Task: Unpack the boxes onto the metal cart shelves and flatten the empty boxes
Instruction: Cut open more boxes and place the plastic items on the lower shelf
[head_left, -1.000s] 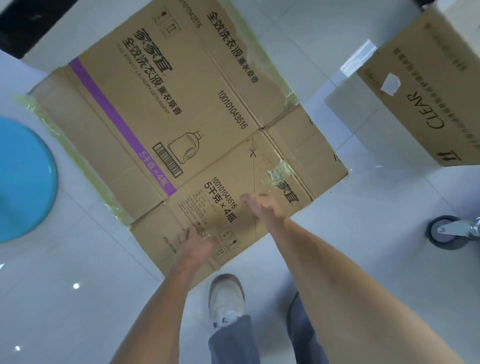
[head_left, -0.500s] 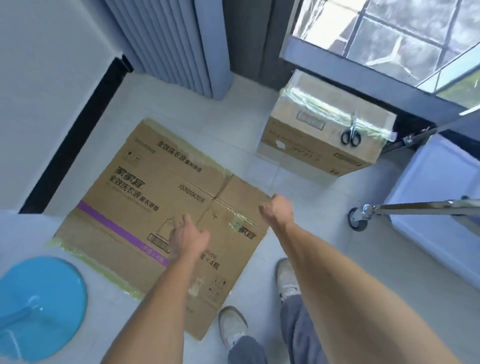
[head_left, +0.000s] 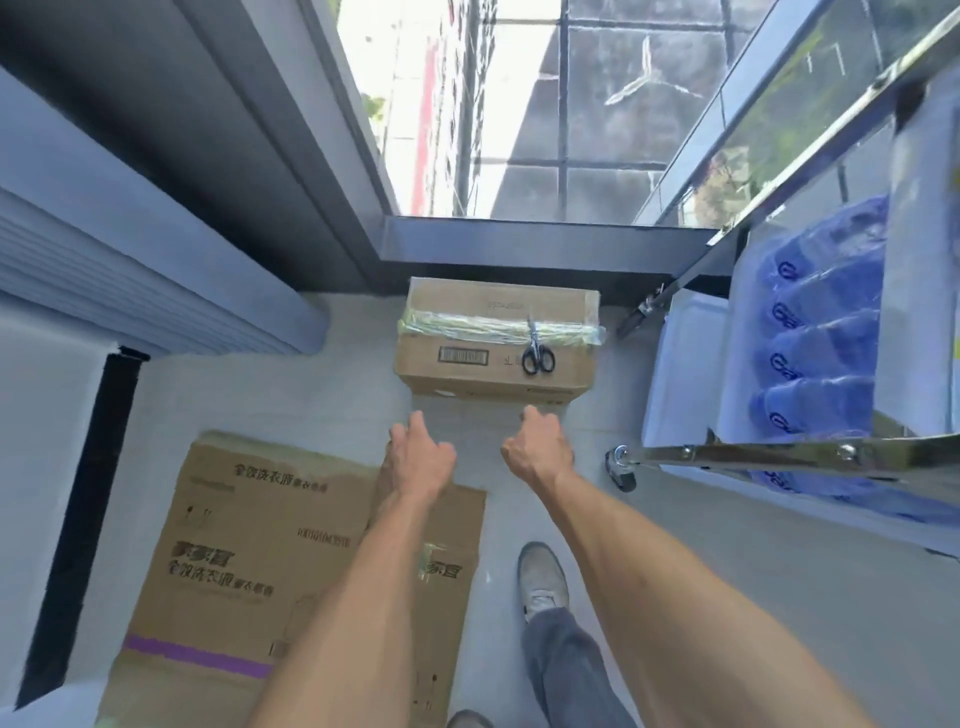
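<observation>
A flattened cardboard box (head_left: 270, 561) lies flat on the pale tiled floor (head_left: 270, 395) in the lower left of the frame, printed side up, with a purple stripe near its lower edge. A sealed cardboard box (head_left: 493, 343) stands at centre frame against the dark window sill, its top bound with clear tape; black-handled scissors (head_left: 537, 353) rest on that top, toward its right side. The left hand (head_left: 421, 457) and right hand (head_left: 537, 449) are extended just below the sealed box, apart from it, fingers loosely curled and holding nothing. The metal cart (head_left: 779, 452) occupies the right of the frame, one caster (head_left: 623, 470) on the floor, with blue packaged items (head_left: 826, 343) on its shelf. A light shoe (head_left: 543, 579) shows at lower centre.
</observation>
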